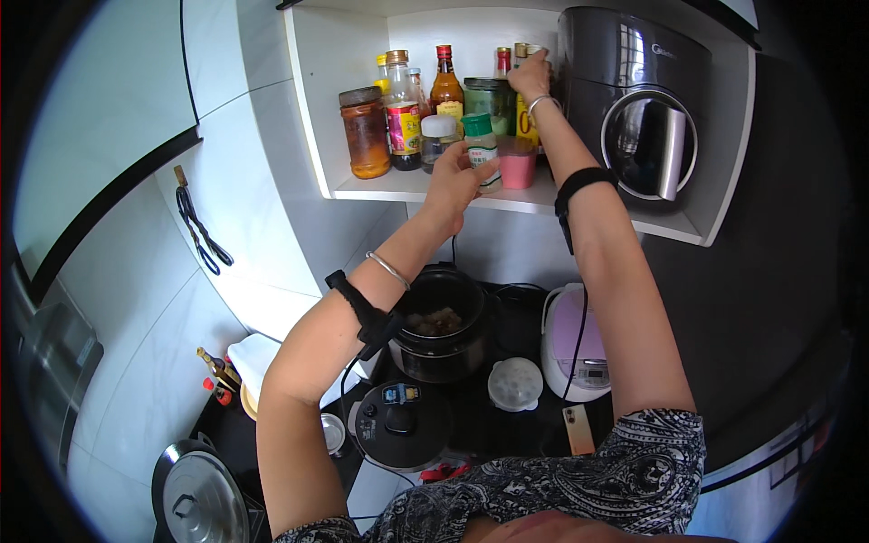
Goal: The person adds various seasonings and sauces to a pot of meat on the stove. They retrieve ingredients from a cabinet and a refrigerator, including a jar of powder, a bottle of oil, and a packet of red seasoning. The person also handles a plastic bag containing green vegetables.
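Observation:
On the front of a white cupboard shelf (380,191), my left hand (456,178) is closed around a small seasoning bottle with a green cap (477,124). My right hand (533,76) reaches to the back of the shelf, its fingers at the white lid of a container (535,49) beside a yellow-labelled bottle (523,122); its grip cannot be made out. A pink container (517,166) stands right of the seasoning bottle, and a white-lidded glass jar (438,139) stands left of it. Behind are a green jar (489,102) and an amber bottle with a red cap (446,85).
A dark air fryer (631,108) fills the shelf's right side. Below, the counter holds an open electric cooker pot with food (438,339), its black lid (402,424), a pink rice cooker (577,332), a lidded bowl (515,384) and a phone (578,429). A lidded pan (204,499) is lower left.

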Tool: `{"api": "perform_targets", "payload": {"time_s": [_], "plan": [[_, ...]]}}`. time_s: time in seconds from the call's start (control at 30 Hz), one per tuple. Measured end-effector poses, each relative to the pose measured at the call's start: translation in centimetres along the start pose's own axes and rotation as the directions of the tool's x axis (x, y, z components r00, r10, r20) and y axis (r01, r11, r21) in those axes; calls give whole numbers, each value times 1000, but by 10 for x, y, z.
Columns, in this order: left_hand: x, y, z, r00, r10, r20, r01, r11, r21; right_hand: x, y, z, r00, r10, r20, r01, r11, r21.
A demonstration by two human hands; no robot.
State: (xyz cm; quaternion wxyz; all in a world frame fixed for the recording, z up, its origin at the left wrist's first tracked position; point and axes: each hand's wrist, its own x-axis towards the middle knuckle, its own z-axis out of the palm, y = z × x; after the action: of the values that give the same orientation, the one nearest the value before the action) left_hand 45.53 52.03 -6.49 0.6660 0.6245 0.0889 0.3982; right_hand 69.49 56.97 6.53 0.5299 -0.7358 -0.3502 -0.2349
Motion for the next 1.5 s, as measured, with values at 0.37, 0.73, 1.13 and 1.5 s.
{"api": "perform_targets", "payload": {"time_s": [0.37,0.73,1.13,1.5], "plan": [[-6,-3,-16,1000,-20,-17,20,1000,-15,14,-11,-10,998,-52,-34,54,998,31],[20,0,-11,1000,-4,-1,4,999,-36,-6,-33,-48,896,-343,-282,408,886,220],[46,13,-10,988,148,-36,-149,989,-24,-62,-114,-146,740,-477,-474,665,626,408],[124,32,26,982,139,-127,-92,942,323,-177,-75,-260,911,-359,-203,390,593,704]]}}
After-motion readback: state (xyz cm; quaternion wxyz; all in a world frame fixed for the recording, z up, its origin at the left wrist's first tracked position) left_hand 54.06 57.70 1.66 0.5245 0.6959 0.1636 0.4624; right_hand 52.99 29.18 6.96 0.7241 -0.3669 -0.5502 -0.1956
